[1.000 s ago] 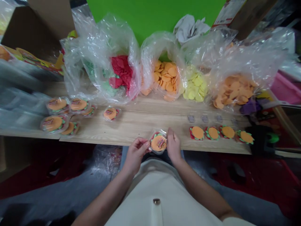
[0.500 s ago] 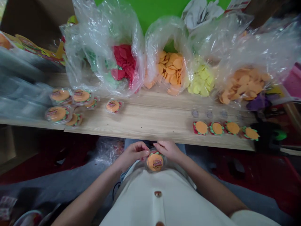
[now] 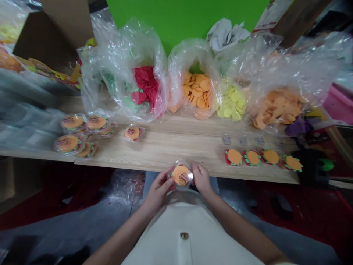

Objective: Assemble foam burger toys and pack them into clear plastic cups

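Between my hands is a clear plastic case (image 3: 181, 174) with a toy burger inside, its orange bun and printed label facing up. My left hand (image 3: 160, 187) grips its left side, thumb on top. Along the right side, my right hand (image 3: 202, 179) holds the edge with its fingers closed; the fingertips are partly hidden. The case is just over the table's front edge, in front of my body. A single closed burger case (image 3: 132, 133) lies on the table beyond my left hand. Several open cases with layered burgers (image 3: 234, 157) form a row to the right.
More closed burger cases (image 3: 68, 143) are grouped at the left beside blurred stacked clear plastic (image 3: 24, 136). Along the back stand plastic bags of red pieces (image 3: 146, 82), orange discs (image 3: 200, 90), yellow discs (image 3: 232, 103) and tan-orange discs (image 3: 280, 108).
Both hands have raised the burger case from near my lap, away from my body to the table edge. My right hand has shifted from the case's far edge to its right side.
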`<state>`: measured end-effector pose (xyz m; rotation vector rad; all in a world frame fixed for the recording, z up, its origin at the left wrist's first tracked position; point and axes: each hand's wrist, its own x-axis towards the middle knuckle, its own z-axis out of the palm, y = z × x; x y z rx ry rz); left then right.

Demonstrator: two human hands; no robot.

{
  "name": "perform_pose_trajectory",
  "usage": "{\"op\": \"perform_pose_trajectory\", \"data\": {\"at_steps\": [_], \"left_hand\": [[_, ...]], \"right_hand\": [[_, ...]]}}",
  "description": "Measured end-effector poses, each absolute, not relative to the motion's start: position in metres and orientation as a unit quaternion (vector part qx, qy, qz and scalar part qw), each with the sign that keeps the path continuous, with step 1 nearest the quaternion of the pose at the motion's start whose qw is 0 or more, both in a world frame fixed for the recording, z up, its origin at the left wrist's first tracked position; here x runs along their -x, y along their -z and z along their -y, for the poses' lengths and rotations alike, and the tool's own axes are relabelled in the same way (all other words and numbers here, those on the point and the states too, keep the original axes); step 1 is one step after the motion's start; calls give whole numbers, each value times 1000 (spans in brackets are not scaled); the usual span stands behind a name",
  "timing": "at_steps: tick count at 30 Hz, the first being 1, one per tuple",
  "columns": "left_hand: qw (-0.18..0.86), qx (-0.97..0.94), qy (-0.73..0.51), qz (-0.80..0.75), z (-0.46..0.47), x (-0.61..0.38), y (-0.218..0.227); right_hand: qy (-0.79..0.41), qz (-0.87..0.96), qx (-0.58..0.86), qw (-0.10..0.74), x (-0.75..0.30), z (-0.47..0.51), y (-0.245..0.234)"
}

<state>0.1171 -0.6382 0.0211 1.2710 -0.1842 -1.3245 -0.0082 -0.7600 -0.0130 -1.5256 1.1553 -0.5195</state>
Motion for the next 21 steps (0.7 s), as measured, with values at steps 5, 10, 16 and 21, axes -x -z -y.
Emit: {"op": "perform_pose_trajectory", "data": {"at_steps": [5, 10, 16, 21], "left_hand": [[620, -550, 555, 74, 651, -129, -22], [584, -556, 586, 75, 649, -143, -26], [443, -554, 670, 218, 652, -156, -36], [478, -512, 694, 170, 640, -138, -35]], "right_hand": [[195, -435, 717, 509, 13, 754, 5], [208, -453, 693, 521, 20, 739, 11], [72, -282, 776, 559, 18, 762, -11], [-56, -113, 839, 530, 15, 769, -33]]}}
